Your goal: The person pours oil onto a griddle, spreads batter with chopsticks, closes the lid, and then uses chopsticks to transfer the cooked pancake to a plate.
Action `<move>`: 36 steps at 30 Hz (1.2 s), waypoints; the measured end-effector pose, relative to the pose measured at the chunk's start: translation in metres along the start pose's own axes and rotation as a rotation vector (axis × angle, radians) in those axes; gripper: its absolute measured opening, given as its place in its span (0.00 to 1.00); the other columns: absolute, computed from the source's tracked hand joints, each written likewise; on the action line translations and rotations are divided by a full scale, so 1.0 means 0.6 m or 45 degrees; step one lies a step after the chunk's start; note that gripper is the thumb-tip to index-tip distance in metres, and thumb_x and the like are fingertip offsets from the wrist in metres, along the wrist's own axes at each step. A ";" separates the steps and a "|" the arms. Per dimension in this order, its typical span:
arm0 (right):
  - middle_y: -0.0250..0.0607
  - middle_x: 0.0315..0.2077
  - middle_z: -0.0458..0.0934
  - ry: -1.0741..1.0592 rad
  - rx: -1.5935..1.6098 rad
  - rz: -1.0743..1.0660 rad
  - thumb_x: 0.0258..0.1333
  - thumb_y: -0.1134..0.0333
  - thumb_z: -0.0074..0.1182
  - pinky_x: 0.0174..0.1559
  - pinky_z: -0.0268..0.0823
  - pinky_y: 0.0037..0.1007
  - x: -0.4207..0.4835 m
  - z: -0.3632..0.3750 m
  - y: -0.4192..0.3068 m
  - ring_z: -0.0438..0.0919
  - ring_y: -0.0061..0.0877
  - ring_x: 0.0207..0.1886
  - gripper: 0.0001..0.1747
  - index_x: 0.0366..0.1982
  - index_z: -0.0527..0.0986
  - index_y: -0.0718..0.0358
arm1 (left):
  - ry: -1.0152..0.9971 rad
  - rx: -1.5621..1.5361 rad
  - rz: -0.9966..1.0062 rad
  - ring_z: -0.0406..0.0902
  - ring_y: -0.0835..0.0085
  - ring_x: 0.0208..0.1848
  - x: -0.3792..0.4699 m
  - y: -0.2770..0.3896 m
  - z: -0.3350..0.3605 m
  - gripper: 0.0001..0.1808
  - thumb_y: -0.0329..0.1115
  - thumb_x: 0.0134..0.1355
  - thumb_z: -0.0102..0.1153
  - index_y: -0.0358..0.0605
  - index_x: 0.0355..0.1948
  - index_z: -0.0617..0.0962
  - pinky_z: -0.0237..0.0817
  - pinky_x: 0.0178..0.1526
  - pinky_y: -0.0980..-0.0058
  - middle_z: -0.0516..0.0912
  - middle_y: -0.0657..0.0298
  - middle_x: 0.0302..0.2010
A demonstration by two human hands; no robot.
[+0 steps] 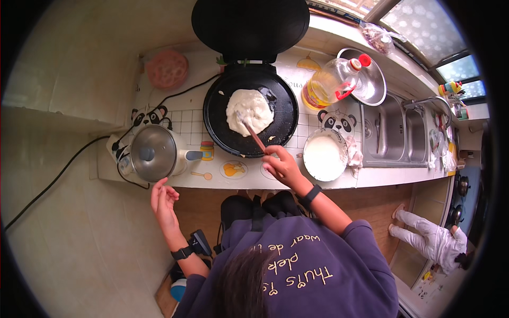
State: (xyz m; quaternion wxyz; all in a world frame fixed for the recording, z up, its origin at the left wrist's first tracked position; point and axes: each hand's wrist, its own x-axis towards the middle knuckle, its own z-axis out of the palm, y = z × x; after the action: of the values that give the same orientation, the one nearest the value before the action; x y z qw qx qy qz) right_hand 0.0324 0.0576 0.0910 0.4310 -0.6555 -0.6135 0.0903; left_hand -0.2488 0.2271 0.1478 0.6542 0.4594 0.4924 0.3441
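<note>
My right hand (283, 165) grips a slim brown-handled utensil (256, 140) whose far end is sunk in a mound of thick white batter or dough (259, 107). That mound lies on the round black lower plate of an electric griddle (216, 123). The griddle's black lid (250, 28) stands raised behind it. Just right of my right hand, a white bowl with a patterned rim (327, 132) holds pale batter (325, 157). My left hand (164, 204) is empty, fingers apart, at the counter's front edge beside a small electric pot (181, 153) under a metal lid (159, 161); whether it touches cannot be told.
An oil bottle (328, 85) with its red cap off stands before a steel basin (373, 89). Farther right are a double sink (383, 131) and a crumpled cloth (354, 151). A pink lidded item (167, 68) sits back left. Cords (187, 89) cross the left. Another person (431, 236) stands at right.
</note>
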 end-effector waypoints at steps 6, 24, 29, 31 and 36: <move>0.43 0.35 0.72 -0.130 0.006 -0.129 0.45 0.65 0.58 0.36 0.68 0.34 -0.028 0.015 -0.001 0.73 0.38 0.36 0.11 0.29 0.71 0.63 | -0.013 -0.001 0.000 0.69 0.80 0.29 -0.005 0.002 0.001 0.13 0.32 0.63 0.41 0.38 0.46 0.72 0.60 0.32 0.82 0.71 0.66 0.27; 0.45 0.35 0.71 -0.117 -0.031 -0.139 0.45 0.66 0.58 0.37 0.67 0.34 -0.037 -0.015 0.036 0.73 0.38 0.37 0.11 0.28 0.71 0.64 | -0.033 0.028 0.032 0.68 0.80 0.28 -0.011 0.006 0.008 0.13 0.32 0.63 0.42 0.38 0.46 0.71 0.60 0.32 0.83 0.71 0.67 0.27; 0.45 0.36 0.71 -0.245 0.062 -0.310 0.45 0.65 0.57 0.37 0.68 0.34 -0.079 -0.038 0.022 0.73 0.38 0.37 0.11 0.28 0.71 0.64 | -0.041 0.031 0.036 0.68 0.81 0.28 -0.008 0.014 0.027 0.13 0.32 0.63 0.41 0.37 0.45 0.71 0.60 0.32 0.83 0.71 0.67 0.26; 0.45 0.35 0.71 -0.278 0.094 -0.229 0.45 0.65 0.58 0.36 0.68 0.35 -0.079 -0.052 0.019 0.73 0.38 0.36 0.11 0.28 0.71 0.64 | -0.055 0.031 0.033 0.68 0.81 0.28 -0.004 0.018 0.042 0.13 0.32 0.63 0.41 0.37 0.44 0.71 0.60 0.32 0.83 0.71 0.67 0.26; 0.46 0.36 0.71 -0.205 0.006 -0.113 0.45 0.65 0.58 0.35 0.68 0.35 -0.094 -0.056 0.019 0.74 0.38 0.36 0.12 0.28 0.71 0.65 | -0.120 0.035 0.041 0.68 0.81 0.29 0.012 0.016 0.057 0.13 0.32 0.63 0.41 0.37 0.44 0.71 0.60 0.32 0.83 0.71 0.67 0.26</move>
State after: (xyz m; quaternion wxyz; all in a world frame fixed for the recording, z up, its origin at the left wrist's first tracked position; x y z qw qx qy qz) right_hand 0.0491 -0.0060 0.0807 0.3852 -0.6172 -0.6746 0.1248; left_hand -0.2140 0.2279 0.1580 0.6649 0.4919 0.4583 0.3256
